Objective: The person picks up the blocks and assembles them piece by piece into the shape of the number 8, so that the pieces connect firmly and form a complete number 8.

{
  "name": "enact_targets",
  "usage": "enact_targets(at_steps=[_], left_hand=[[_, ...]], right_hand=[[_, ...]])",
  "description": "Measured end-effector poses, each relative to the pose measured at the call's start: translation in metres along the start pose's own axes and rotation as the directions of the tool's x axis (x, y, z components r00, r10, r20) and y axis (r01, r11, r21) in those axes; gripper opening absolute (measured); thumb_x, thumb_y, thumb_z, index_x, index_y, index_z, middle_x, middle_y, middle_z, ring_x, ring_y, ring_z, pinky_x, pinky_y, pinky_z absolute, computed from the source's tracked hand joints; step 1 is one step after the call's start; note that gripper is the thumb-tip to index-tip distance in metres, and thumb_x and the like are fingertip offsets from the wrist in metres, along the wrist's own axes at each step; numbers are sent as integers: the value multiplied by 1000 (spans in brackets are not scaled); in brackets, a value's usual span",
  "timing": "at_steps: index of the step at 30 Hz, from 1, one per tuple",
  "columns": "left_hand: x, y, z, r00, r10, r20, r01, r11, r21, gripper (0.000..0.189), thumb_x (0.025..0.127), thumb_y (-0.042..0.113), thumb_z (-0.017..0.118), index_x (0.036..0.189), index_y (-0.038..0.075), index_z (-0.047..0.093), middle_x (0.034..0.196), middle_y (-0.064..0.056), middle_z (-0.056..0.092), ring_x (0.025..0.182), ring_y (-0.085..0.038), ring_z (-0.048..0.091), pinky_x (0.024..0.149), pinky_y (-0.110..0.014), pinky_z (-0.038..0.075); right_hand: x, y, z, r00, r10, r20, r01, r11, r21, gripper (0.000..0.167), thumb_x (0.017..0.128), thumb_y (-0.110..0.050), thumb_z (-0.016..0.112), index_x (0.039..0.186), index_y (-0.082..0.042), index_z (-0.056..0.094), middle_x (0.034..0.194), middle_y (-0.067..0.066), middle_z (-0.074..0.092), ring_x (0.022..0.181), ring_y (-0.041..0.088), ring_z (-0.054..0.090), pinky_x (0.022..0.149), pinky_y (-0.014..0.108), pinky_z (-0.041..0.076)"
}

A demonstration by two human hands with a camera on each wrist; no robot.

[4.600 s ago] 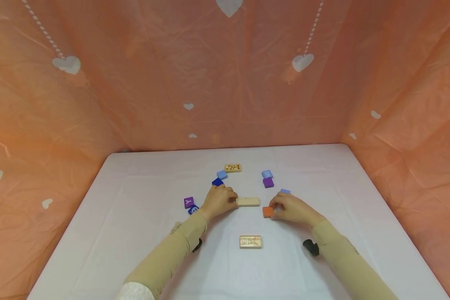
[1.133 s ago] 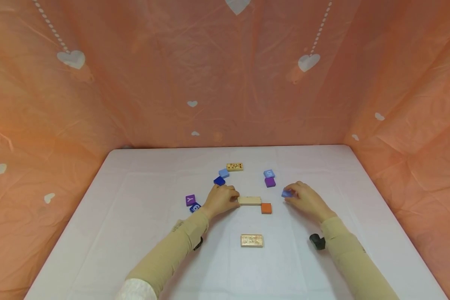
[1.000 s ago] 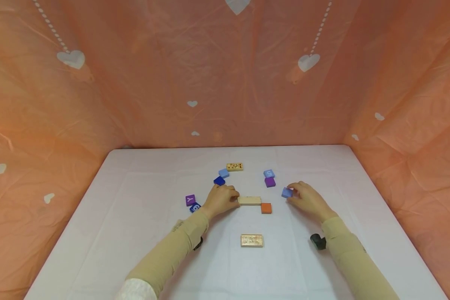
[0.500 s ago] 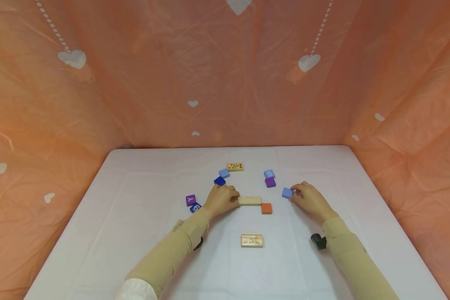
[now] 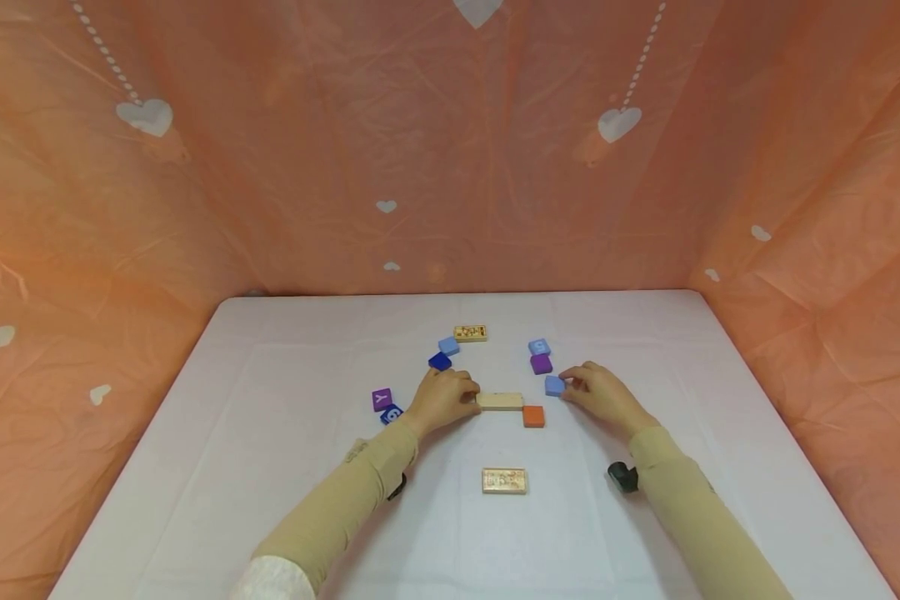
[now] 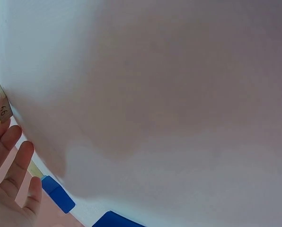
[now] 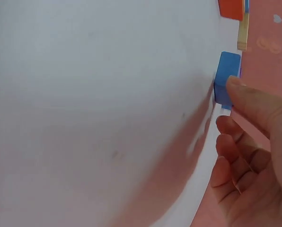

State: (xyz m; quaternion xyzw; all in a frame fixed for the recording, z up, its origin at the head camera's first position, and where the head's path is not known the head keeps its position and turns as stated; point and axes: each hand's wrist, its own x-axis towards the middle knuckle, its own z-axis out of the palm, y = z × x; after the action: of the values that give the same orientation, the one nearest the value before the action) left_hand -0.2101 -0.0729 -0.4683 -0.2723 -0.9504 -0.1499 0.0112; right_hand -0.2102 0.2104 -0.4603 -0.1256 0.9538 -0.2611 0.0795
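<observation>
My left hand (image 5: 444, 398) pinches the left end of a plain pale wooden block (image 5: 501, 402), which lies flat on the table. The block's end (image 6: 5, 112), with a handwritten mark, shows between thumb and finger in the left wrist view. At its right end sits an orange tile (image 5: 534, 417), slightly nearer me. My right hand (image 5: 606, 397) holds a light blue tile (image 5: 554, 386) at its right side; the thumb (image 7: 234, 81) lies on the tile in the right wrist view, and the other fingers are curled below. A purple tile (image 5: 542, 364) lies just beyond this tile.
Behind stand a patterned wooden block (image 5: 470, 333), a light blue tile (image 5: 448, 345), a dark blue tile (image 5: 440, 361) and a lettered light blue tile (image 5: 539, 346). At left lie a purple Y tile (image 5: 382, 399) and a blue tile (image 5: 392, 414). Another patterned block (image 5: 504, 481) lies nearer me.
Earlier the right hand was at the orange tile, then went to the light blue tile. Since half a second ago it has moved that tile left, toward the plain block. The left hand stays put.
</observation>
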Motion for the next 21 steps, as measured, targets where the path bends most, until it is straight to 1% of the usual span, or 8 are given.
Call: enact_targets(at_steps=[3, 11, 17, 21], left_hand=[[0, 0, 0, 1000, 1, -1, -1, 1000, -1, 27, 78, 32, 73, 99, 16, 72, 85, 5, 66, 74, -11, 52, 81, -35, 39], [0, 0, 1, 1000, -5, 3, 5, 1000, 1, 27, 78, 33, 73, 100, 16, 72, 85, 5, 67, 73, -10, 52, 81, -35, 39], [0, 0, 1, 1000, -5, 8, 5, 1000, 6, 28, 78, 34, 72, 100, 16, 72, 86, 4, 67, 74, -11, 52, 82, -36, 39], [1, 0, 1, 1000, -5, 8, 5, 1000, 2, 28, 78, 33, 73, 100, 16, 72, 86, 4, 67, 74, -11, 52, 82, -36, 39]], right_hand=[[4, -4, 3, 1000, -12, 5, 12, 1000, -1, 34, 87, -20, 64, 118, -6, 62, 94, 7, 58, 85, 19, 51, 84, 39, 47], [12, -13, 8, 999, -47, 17, 47, 999, 14, 34, 87, -21, 64, 117, -7, 62, 91, 6, 60, 84, 19, 52, 83, 40, 47], [16, -18, 11, 997, -63, 42, 62, 998, 17, 36, 87, -22, 64, 120, -8, 61, 94, 7, 63, 86, 19, 53, 85, 42, 46], [17, -20, 12, 997, -55, 58, 53, 998, 32, 36, 88, -23, 64, 121, -10, 61, 100, 8, 64, 89, 20, 54, 88, 43, 46]])
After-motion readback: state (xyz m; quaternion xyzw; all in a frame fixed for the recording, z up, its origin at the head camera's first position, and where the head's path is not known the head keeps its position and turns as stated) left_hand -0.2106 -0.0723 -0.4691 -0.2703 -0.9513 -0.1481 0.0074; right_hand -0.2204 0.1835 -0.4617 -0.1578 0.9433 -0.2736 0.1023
